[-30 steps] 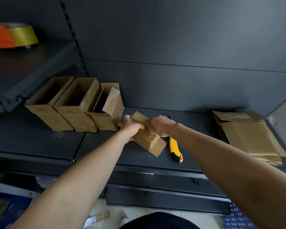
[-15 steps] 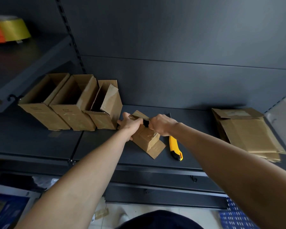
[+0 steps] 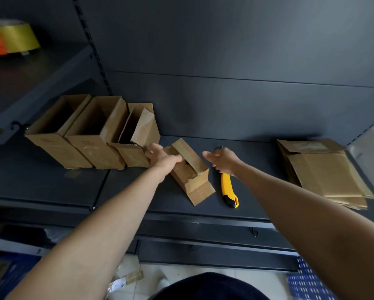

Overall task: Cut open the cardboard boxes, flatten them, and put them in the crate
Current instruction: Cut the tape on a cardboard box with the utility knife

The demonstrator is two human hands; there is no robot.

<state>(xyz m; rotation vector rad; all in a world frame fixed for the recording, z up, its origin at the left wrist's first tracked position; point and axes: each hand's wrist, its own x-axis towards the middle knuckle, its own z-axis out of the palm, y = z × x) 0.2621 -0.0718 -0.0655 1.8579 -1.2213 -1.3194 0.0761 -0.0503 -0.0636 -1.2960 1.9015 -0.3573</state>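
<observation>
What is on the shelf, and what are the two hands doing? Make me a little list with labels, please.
left hand: grips the small box at its far end
right hand: above the knife at its far end; whether it holds it is unclear
small box: on the dark shelf, end flap open
knife: yellow and black, lying right of the small box
standing boxes: three, open-topped, in a row at left
flattened cardboard: stacked at right

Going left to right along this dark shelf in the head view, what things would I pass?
Row of three open brown cardboard boxes → small brown cardboard box → yellow-and-black utility knife → stack of flattened brown cardboard.
</observation>
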